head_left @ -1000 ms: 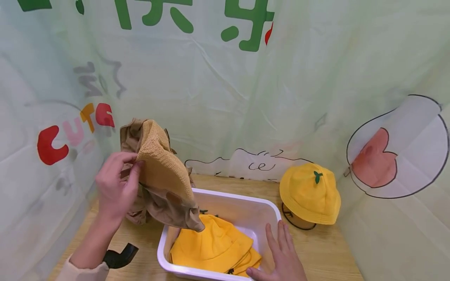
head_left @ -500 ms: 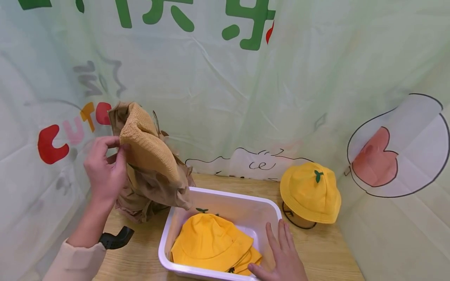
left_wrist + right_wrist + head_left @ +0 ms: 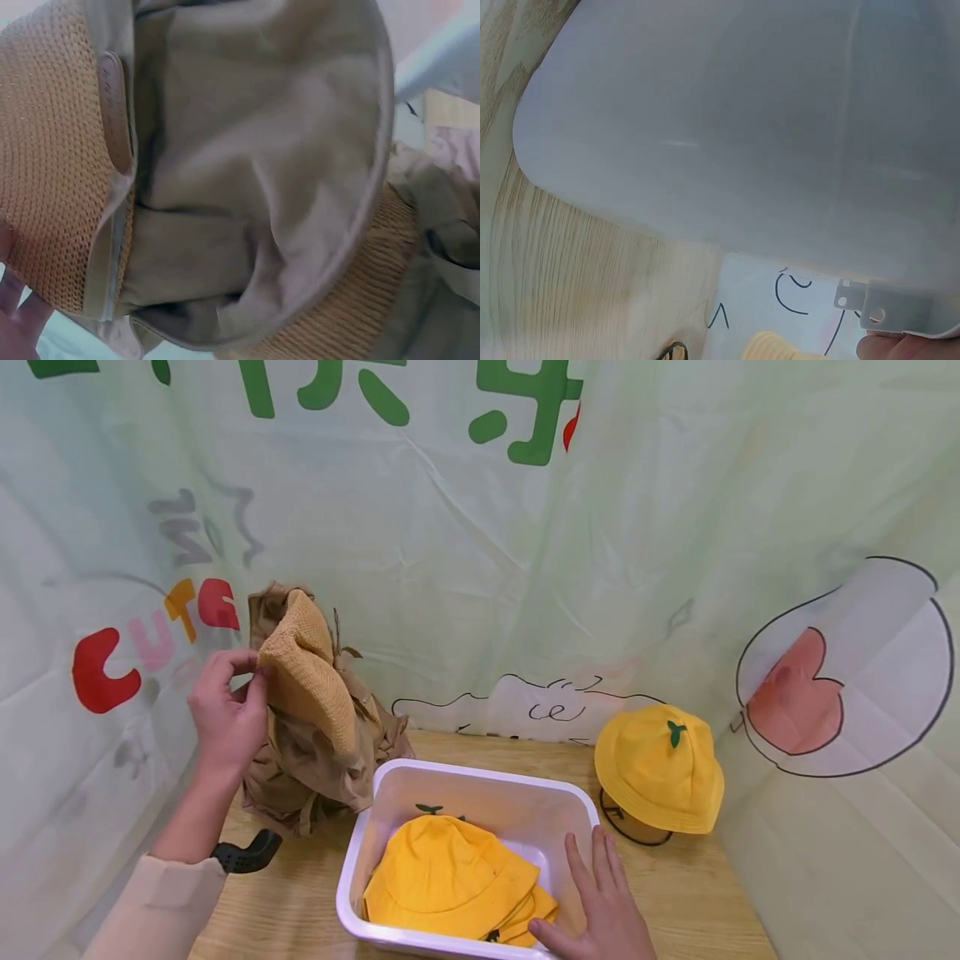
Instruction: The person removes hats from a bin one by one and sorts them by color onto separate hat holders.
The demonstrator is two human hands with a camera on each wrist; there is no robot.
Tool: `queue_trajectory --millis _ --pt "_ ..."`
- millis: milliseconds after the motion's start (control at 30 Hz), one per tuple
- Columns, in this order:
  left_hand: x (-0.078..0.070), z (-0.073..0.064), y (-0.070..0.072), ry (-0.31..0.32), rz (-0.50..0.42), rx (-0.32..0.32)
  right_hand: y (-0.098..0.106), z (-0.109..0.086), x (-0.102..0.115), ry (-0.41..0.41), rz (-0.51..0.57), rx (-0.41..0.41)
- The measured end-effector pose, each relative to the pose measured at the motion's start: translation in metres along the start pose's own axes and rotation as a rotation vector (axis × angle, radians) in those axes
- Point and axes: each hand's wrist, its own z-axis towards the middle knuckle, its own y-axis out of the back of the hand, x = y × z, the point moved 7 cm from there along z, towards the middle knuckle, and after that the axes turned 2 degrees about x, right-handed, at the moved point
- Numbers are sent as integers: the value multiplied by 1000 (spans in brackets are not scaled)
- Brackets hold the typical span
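Observation:
My left hand [image 3: 228,714] pinches the edge of a tan woven sun hat [image 3: 307,668] with brown cloth on it. In the left wrist view the hat shows a smooth brown inside and a small leather-like label [image 3: 114,112]. It overlaps a heap of brown cloth and woven hats [image 3: 277,793] at the left. My right hand [image 3: 600,906], fingers straight and spread, lies at the right side of a white plastic bin [image 3: 487,770]. Several yellow cloth hats [image 3: 446,868] lie inside the bin. From the right wrist, mostly the bin's outer wall [image 3: 705,127] shows.
A yellow bucket hat with a green sprout [image 3: 660,768] sits on a small black wire stand [image 3: 637,839] right of the bin. Printed white curtains [image 3: 465,568] close off the back and both sides of the wooden table [image 3: 712,893].
My left hand has moved up and left with the woven hat, from over the bin's left side to the brown heap. My right hand stays at the bin's right side.

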Motion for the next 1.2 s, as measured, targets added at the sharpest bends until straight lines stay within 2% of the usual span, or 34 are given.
queue_trajectory --millis 100,233,333,433,500,633,767,867,1000,1100,1200 --pt "11 -5 3 36 16 13 -2 2 0 21 26 16" --pt "20 -8 8 81 18 28 5 11 2 62 117 154" --pt "23 -8 10 98 14 48 23 26 10 90 150 273" --pt "23 -8 12 108 12 59 47 50 28 174 134 301" --pt "24 -8 12 115 16 66 60 69 46 242 97 287" --pt "23 -10 9 126 21 96 70 105 86 350 133 312" --pt "21 -12 6 108 13 114 65 141 127 477 283 340" --pt "20 -14 5 88 11 108 55 166 152 533 391 371" --pt "20 -14 4 105 -14 99 39 201 176 499 525 396" --pt "19 -14 3 116 -39 83 28 223 192 448 622 376" --pt "15 -14 4 106 -76 55 20 240 211 429 665 326"
